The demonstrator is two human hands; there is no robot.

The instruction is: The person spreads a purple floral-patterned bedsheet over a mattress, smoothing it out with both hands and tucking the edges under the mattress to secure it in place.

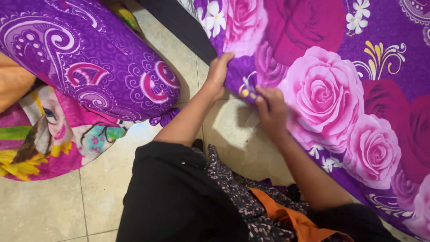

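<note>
A purple bedsheet (340, 85) printed with big pink roses covers a mattress on the right. My left hand (218, 74) grips the sheet's edge at the mattress corner, fingers curled over the fabric. My right hand (271, 110) pinches the same edge a little lower and to the right, close to the left hand. Both arms reach out from black sleeves. The dark side of the mattress (179, 22) shows above the left hand where the sheet does not cover it.
A purple paisley bolster (89, 58) lies at the upper left on a colourful cartoon-print pillow (49, 139). An orange cloth (11, 83) sits at the far left. Beige floor tiles (53, 206) run between the pillows and the mattress.
</note>
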